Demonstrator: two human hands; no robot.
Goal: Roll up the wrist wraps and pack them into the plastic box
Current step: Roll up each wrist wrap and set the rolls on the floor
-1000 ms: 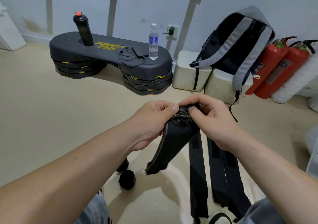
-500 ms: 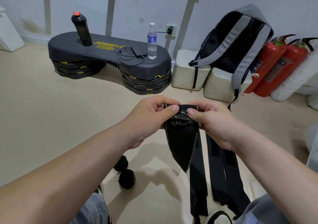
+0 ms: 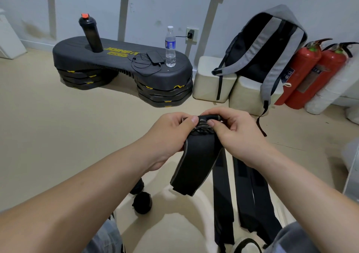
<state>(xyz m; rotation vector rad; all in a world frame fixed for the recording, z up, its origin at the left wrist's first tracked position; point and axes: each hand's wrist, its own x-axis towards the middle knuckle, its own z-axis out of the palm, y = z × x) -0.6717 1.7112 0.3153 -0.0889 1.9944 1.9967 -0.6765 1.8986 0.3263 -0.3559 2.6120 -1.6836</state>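
Pinching the coiled top of a wrap (image 3: 196,161) in mid-air at centre, the left hand (image 3: 171,134) and right hand (image 3: 233,134) should wind tight with edges square as the hanging tail feeds in, thumbs and curled fingers closed on the wrap alone.

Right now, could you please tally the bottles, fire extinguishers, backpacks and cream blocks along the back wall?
Bottles: 2
Fire extinguishers: 2
Backpack: 1
Cream blocks: 2
Total: 7
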